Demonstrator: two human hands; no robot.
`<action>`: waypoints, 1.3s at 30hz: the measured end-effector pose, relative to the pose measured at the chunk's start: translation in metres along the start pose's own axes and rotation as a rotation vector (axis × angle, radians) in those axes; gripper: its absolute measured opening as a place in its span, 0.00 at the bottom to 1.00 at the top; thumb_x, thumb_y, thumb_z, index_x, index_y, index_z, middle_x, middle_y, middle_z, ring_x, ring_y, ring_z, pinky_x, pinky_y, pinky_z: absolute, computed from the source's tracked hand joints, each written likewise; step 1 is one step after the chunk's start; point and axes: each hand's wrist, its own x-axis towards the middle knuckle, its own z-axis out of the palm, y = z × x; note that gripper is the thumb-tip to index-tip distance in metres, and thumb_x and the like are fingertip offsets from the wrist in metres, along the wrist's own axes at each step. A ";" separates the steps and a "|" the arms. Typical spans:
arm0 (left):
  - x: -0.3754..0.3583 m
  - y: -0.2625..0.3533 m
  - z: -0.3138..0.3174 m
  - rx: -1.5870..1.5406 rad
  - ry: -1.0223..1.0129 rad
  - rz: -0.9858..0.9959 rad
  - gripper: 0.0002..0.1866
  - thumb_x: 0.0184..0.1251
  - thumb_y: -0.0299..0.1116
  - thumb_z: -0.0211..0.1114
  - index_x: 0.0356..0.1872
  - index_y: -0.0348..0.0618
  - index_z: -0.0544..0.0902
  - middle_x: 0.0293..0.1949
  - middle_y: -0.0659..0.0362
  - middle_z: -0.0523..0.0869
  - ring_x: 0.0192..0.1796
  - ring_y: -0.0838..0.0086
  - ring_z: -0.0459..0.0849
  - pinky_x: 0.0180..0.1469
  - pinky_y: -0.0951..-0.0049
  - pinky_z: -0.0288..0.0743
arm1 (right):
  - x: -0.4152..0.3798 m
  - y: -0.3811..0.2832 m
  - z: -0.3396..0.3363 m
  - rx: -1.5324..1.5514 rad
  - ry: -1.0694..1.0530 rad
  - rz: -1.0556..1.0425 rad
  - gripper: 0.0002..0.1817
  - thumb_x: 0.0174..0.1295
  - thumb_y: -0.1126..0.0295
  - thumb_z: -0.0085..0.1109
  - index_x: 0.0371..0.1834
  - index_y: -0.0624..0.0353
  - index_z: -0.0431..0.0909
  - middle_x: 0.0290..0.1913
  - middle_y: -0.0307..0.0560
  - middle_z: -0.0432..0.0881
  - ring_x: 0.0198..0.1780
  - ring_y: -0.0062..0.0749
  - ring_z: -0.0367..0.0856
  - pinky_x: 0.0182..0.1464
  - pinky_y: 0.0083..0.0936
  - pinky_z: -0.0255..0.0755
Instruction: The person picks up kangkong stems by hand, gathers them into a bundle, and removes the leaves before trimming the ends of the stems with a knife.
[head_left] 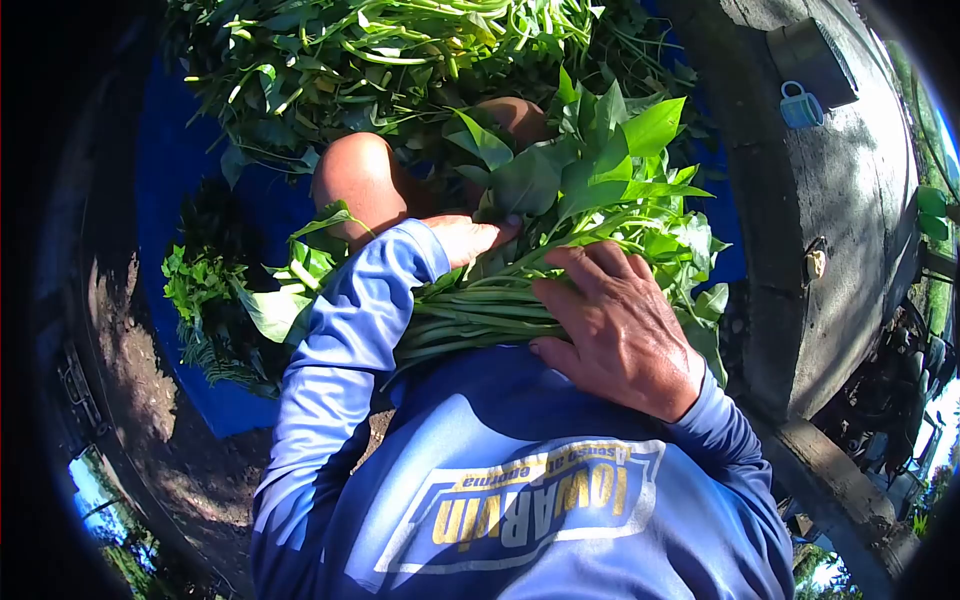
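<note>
Where the two hands meet against the chest, one bundle of leafy greens, long pale-green stems gathered together, leaf tips fanning upward and to the right.

Right hand: laid flat over the stem end of the bundle, fingers spread and curled lightly across the stems, pressing them toward the blue shirt. Back of hand in full sun.

Left hand: reaching from a blue sleeve under the leafy part of the bundle; fingertips touch the stems, but leaves cover most of the palm, so how far it is closed cannot be told.

Knees: left knee bare and sunlit just above the left sleeve; second knee partly hidden behind the bundle's upper leaves.

Loose heap of greens: same long-stemmed kind, piled across the far edge of the blue tarp, beyond the knees.

Small pile of leafy sprigs: darker, finer, lying at the left edge of the tarp, in shade.

Concrete wall: curved, grey, rising along the tarp's right edge. On its top, a pale blue mug beside a dark block.

Bare soil: beyond the tarp's near-left corner, part sunlit.
</note>
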 end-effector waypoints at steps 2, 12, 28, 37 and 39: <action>0.000 0.001 -0.002 -0.079 -0.001 0.006 0.36 0.78 0.67 0.54 0.61 0.44 0.87 0.56 0.46 0.89 0.59 0.58 0.84 0.64 0.57 0.75 | 0.001 0.002 0.003 -0.022 0.020 -0.020 0.31 0.52 0.61 0.77 0.59 0.62 0.82 0.66 0.55 0.78 0.61 0.52 0.76 0.63 0.47 0.69; 0.117 -0.051 0.023 -0.113 -0.290 0.876 0.36 0.79 0.65 0.57 0.77 0.53 0.76 0.69 0.52 0.84 0.72 0.66 0.78 0.74 0.64 0.68 | 0.014 0.017 0.017 -0.103 -0.102 -0.067 0.25 0.44 0.52 0.77 0.39 0.59 0.87 0.43 0.48 0.79 0.51 0.43 0.77 0.52 0.42 0.69; 0.241 -0.124 0.110 0.150 -0.075 1.308 0.27 0.79 0.25 0.52 0.77 0.42 0.75 0.76 0.52 0.78 0.79 0.65 0.73 0.82 0.62 0.61 | 0.036 0.036 0.025 0.035 -0.092 -0.207 0.17 0.50 0.63 0.71 0.42 0.58 0.85 0.47 0.49 0.87 0.55 0.45 0.84 0.56 0.41 0.77; -0.014 -0.044 -0.060 -0.362 0.054 0.527 0.20 0.81 0.40 0.60 0.67 0.46 0.83 0.53 0.55 0.89 0.51 0.68 0.88 0.48 0.63 0.81 | 0.067 0.036 0.035 -0.184 0.368 -0.408 0.07 0.64 0.63 0.59 0.32 0.52 0.81 0.38 0.42 0.83 0.45 0.41 0.82 0.49 0.40 0.72; -0.021 -0.036 -0.069 -0.376 0.126 0.544 0.19 0.80 0.39 0.60 0.66 0.45 0.83 0.52 0.55 0.89 0.50 0.68 0.88 0.47 0.63 0.81 | 0.072 0.031 0.032 -0.214 0.360 -0.378 0.10 0.68 0.61 0.55 0.36 0.53 0.82 0.42 0.43 0.82 0.48 0.40 0.81 0.50 0.40 0.72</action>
